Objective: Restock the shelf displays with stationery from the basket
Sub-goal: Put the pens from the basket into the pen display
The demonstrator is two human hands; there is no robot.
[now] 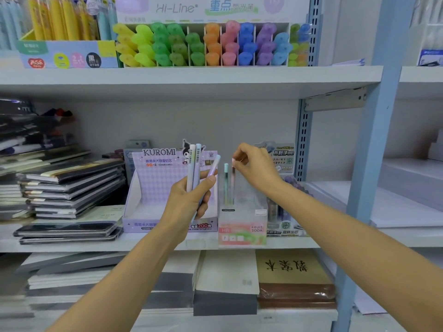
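Fingers of the left hand [189,200] curl round three pastel pens [191,164], held upright in front of the purple box [148,185] on the shelf [72,248]. Fingers of the right hand [256,168] pinch the top of a pink pen [233,185] standing in the clear box [242,228], just beside a green pen [225,180]. The two boxes stand side by side.

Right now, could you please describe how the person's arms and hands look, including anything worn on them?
The left arm and right arm are bare as far as the head view shows, with no sleeve in sight. The left hand and right hand wear no gloves, and no ring, watch or bracelet shows. The visible nails look short and plain.
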